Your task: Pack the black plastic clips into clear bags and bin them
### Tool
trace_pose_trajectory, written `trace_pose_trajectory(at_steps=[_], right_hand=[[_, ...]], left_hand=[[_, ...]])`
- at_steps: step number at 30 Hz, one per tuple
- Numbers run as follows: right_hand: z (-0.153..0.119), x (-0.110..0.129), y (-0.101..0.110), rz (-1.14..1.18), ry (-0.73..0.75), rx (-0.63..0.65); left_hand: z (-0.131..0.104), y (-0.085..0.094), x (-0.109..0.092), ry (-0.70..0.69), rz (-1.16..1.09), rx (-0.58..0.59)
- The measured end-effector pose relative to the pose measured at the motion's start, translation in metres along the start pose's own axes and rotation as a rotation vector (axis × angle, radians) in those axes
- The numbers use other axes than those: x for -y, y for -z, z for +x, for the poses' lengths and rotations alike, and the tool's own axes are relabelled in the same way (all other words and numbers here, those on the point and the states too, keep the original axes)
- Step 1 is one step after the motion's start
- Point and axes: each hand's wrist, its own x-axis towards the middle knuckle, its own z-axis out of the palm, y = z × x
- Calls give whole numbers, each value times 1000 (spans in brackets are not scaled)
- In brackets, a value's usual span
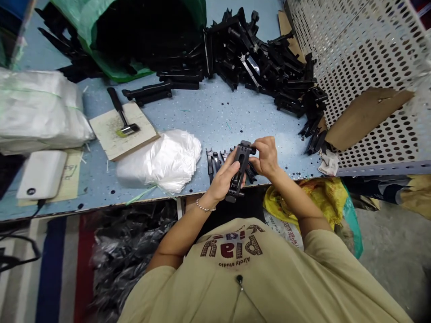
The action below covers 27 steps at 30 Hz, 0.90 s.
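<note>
A black plastic part (pixel 239 170) is held upright over the table's front edge. My left hand (pixel 225 179) wraps round its lower left side, thumb on its face. At its top right corner, my right hand (pixel 266 156) pinches a small knob with thumb and forefinger. Several dark parts (pixel 213 163) lie on the table just behind and beside my left hand, partly hidden by it. Further back is a large pile of similar black parts (pixel 266 58).
A green bag (pixel 148 72) of black parts lies at the back left. On a board (pixel 111 130) rests a hammer (pixel 119 110). Clear plastic bags (pixel 164 159), a white power bank (pixel 43 175) and a wrapped bundle (pixel 40 112) are left. A perforated crate (pixel 377 54) stands right.
</note>
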Motion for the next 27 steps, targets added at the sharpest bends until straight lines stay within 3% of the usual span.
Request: trace_pose_trajectory(at_steps=[3,6,8,10,13,15,18,20,22,25,27], right_hand=[[25,-9,2,-3,51,163],[30,13,-2,107,-18,172],[20,32,-8,171,10,158],[2,49,-17,147,145,158],[-29,65,-35,90,245,154],[-43,72,-46,161,154,188],[-45,71,-51,348,38,361],[-29,52,-43,369,-1,428],[-1,11,-24,242,-99,352],[49,-77,19,-171,-414,78],[74,-135,45,-465,-618,13]], left_hand=[[-7,-2,-3,62,-47,30],[-5,3,-5,-32,-33,-100],[-2,9,-7,-121,-17,-218],[1,14,-9,-165,0,-302],[1,16,-10,-216,73,-342],[-3,15,-8,-367,189,-383],[-14,27,-2,-636,407,-489],[-22,48,4,-679,499,-566],[-28,75,12,-590,545,-649],[-32,107,31,-350,674,-766],[-30,113,47,-261,782,-786]])
